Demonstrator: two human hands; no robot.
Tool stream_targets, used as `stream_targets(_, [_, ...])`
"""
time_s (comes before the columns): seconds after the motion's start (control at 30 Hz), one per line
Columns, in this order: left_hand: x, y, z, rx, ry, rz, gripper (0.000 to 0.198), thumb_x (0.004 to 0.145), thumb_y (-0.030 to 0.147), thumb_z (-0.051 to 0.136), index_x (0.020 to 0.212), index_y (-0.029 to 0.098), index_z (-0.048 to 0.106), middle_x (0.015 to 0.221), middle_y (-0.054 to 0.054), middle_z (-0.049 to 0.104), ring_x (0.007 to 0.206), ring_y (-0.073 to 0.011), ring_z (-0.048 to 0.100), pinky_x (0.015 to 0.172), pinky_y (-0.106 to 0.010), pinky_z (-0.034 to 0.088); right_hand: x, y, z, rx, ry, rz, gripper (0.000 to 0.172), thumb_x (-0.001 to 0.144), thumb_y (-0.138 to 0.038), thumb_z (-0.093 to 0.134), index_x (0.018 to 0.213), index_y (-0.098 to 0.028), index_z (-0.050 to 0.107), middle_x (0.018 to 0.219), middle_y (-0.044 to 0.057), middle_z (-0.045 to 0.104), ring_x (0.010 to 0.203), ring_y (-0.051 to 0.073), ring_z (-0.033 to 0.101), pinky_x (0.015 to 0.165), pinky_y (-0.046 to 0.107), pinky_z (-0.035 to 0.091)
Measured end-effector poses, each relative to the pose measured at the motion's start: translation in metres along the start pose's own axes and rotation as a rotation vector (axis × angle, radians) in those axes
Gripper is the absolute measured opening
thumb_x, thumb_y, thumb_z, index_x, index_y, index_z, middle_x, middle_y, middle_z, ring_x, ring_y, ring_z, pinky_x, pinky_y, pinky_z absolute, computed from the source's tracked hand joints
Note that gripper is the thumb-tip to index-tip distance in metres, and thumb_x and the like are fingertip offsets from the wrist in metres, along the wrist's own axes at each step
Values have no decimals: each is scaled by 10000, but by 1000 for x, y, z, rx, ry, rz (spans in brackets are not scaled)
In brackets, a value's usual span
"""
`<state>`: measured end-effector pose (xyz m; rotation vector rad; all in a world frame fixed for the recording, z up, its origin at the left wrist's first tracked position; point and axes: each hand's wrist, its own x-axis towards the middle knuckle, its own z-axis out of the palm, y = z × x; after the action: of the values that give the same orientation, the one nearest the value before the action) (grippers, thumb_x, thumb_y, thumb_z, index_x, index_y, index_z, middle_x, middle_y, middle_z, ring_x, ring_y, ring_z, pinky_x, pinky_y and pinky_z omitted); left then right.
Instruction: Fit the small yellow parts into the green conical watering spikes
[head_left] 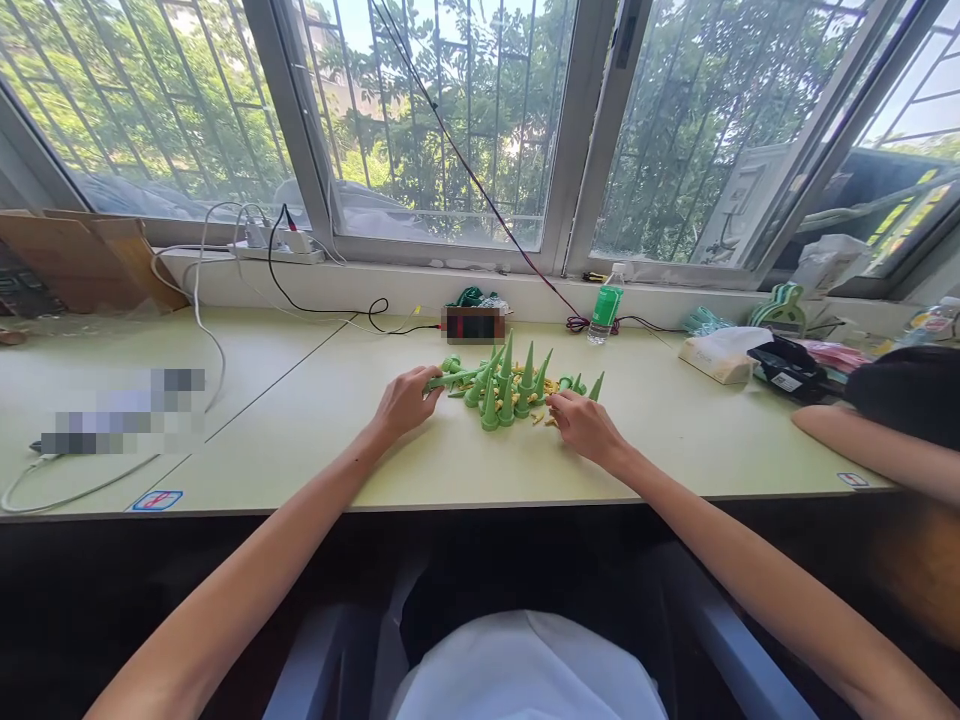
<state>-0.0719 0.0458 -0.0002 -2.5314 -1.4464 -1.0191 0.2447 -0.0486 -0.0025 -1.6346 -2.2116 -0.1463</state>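
In the head view, several green cones [507, 368] with pointed tips and round bases stand in a cluster on the table. Small yellow pieces [537, 414] lie scattered among and beside them. My left hand [409, 402] is at the cluster's left side, its fingers closed on a green cone [450, 379] that lies nearly level. On the right, my right hand [589, 428] rests low by the yellow pieces with thumb and fingers pinched together. Whatever it pinches is too small to make out. Another green cone [597, 386] tilts just behind that hand.
Behind the cones sit a blurred device [474, 325] and a green-labelled bottle [606, 305]. To the right are a tissue pack [724, 355], a black pouch [787, 368] and another person's arm [877, 440]. A white cable [214, 350] crosses the left side.
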Motion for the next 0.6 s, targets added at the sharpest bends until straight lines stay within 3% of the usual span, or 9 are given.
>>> stream_targets(0.1, [-1,-1,1,1,-11,-5,233,865,313,519,1015,196,652,993,-82,713,666,-182,599,651,-292,424,-3,-3,1,-23,-67,-2,207,954,-169,489,1086,-192,647,1089,99,657,870,202,641,677,272,406])
stream_targets(0.3, [-3,2,2,-24,-20,-19,231,847,328,528,982,203,669,889,-68,720,680,-192,608,640,-293,414,-5,-14,6,-24,-81,0,221,984,-237,459,1091,-184,645,1085,106,654,872,210,650,685,282,425])
stream_targets(0.6, [-3,9,-1,-4,17,-136,178,862,391,530,913,231,590,762,-34,702,572,-178,577,572,-270,355,-3,-15,11,-75,-92,-1,229,1010,-225,420,1091,-189,631,1068,100,635,821,201,647,602,272,366])
